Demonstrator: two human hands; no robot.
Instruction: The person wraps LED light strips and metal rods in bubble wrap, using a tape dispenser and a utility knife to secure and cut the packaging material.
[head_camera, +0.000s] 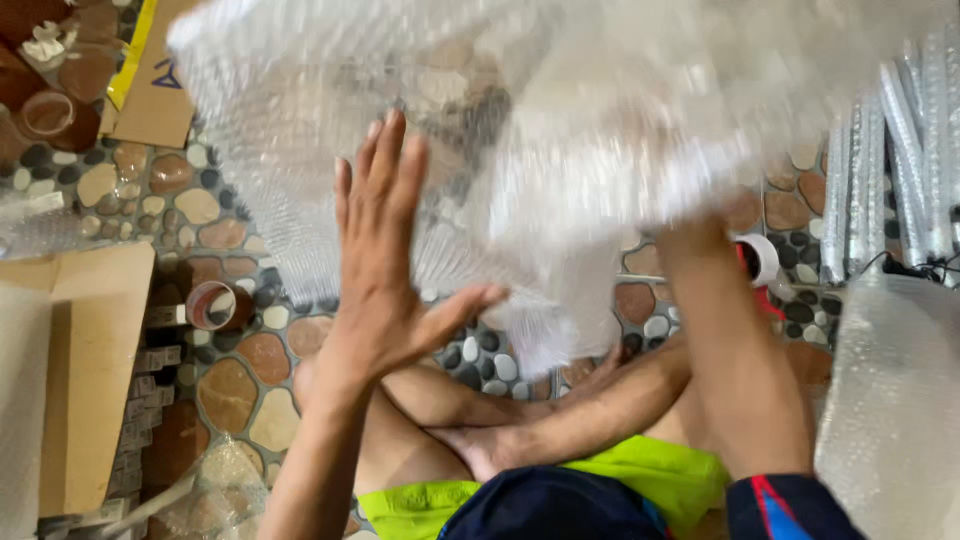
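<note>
a: bubble wrap (560, 120), a big clear sheet of it, blurred, held up over the pebble floor (215, 235) and filling the top of the view.

b: which hand has it?

a: the right hand is up inside the wrap where the right forearm (735, 340) ends, so it is hidden; i cannot tell how it grips. the left hand (385, 270) is just below and left of the wrap's middle, palm flat, fingers straight and together, thumb spread out to the side. its fingertips overlap the sheet's lower edge, but whether they touch it i cannot tell.

b: and around the wrap?

a: below it, the person's crossed bare legs, with yellow-green shorts (650, 475). left of the wrap, a brown tape roll (212, 305) on the floor, and further left a flat cardboard box (90, 370). above that, by the wrap's upper left corner, another piece of cardboard (155, 95). right of the wrap, a red and white tape dispenser (758, 262) just beside the forearm, then bundled wrapped tubes (885, 170), and a further heap of bubble wrap (895, 400) at the lower right.
</note>
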